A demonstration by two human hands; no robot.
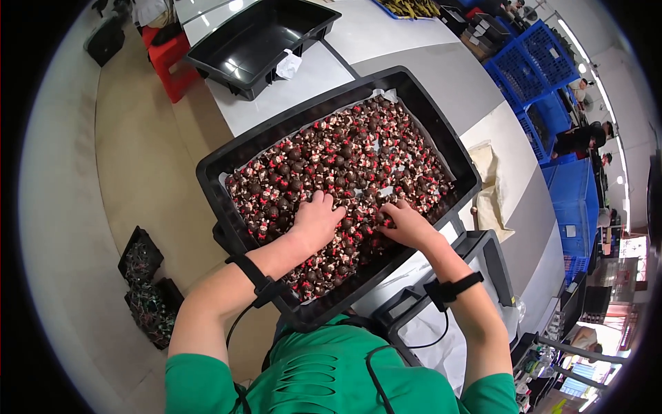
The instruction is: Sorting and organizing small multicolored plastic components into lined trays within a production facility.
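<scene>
A large black tray [443, 125], lined with white sheet, stands tilted across the view before me. It is filled with small figure-like pieces [296, 165], with dark brown round parts and red and cream bits. My left hand [318, 224] rests among them at the tray's near middle, its fingers bent but apart, tips partly sunk in the heap. A little to the right, my right hand [407, 225] reaches over the near rim. Its thumb and fingers close around a dark round piece [386, 222]; some fingertips are hidden.
A second black tray [265, 41] with white paper lies on the far left of the table [434, 76]. Beige cloth [491, 186] lies right. Beside me is another black tray [476, 255]. Floor-level dark trays [148, 290], a red stool [169, 65] and blue crates [531, 65] stand around.
</scene>
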